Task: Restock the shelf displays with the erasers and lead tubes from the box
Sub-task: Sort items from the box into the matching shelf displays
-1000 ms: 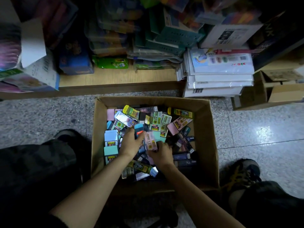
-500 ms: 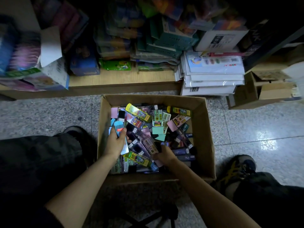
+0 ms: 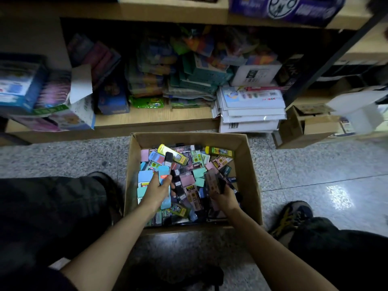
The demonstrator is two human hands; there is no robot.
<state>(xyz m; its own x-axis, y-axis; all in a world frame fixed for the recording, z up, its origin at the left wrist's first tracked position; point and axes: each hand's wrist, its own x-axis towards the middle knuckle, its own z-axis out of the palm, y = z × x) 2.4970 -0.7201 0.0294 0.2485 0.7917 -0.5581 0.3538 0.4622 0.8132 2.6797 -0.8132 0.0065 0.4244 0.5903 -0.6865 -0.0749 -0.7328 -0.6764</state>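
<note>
1. Nearest us, our left hand [image 3: 156, 191] curls round a long blue eraser pack [image 3: 164, 173], held just above the heap.
2. Beside it, but apart, our right hand [image 3: 224, 199] is clamped on a bunch of dark tubes [image 3: 214, 179]. They are blurred, so we cannot count them.
3. Both hands sit low inside the box [image 3: 189, 138], which stands on the floor between our feet. It is heaped with mixed erasers and tubes, so most of the stock is yet to go out.
4. We judge this step to be gathering a handful. To do it well, we keep one kind per hand, square the ends, and tighten each grip before lifting over the box wall, so nothing slides back.
5. Farthest, the shelf [image 3: 157, 117] is crowded with packets. We cannot tell which display takes these, so we choose the spot before reaching.
</note>
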